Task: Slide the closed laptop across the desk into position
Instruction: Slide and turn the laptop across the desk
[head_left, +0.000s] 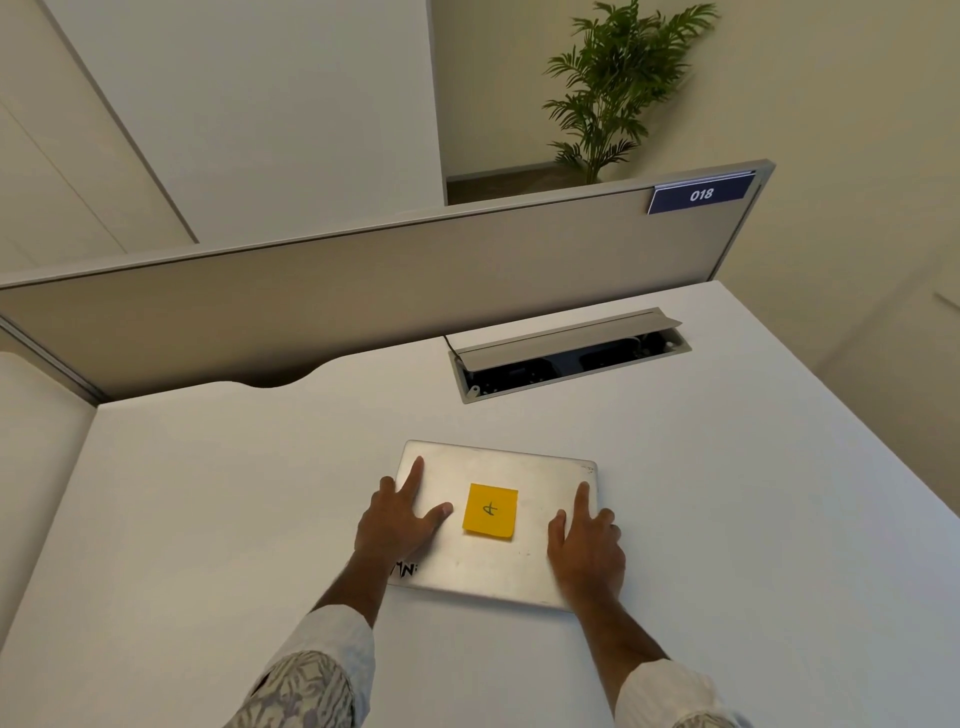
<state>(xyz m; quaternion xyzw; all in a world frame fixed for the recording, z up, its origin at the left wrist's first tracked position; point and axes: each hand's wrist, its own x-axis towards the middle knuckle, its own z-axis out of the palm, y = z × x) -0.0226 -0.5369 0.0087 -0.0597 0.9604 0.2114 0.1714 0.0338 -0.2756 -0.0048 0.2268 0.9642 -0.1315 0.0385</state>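
Observation:
A closed silver laptop (519, 470) lies flat in the middle of the white desk (727, 519). A yellow sticky note (490, 511) with a handwritten mark sits on the centre of its lid. My left hand (400, 525) rests palm down on the lid's left side, fingers spread. On the lid's right side my right hand (587, 545) lies flat, with the outer fingers over the right edge. Neither hand curls around the laptop. A black sticker shows at the lid's near left corner, partly hidden by my left wrist.
An open cable hatch (566, 353) with a raised grey flap is set in the desk behind the laptop. A beige partition (363, 291) with a blue "018" label (700, 195) closes off the desk's far edge. A potted plant (618, 88) stands beyond it.

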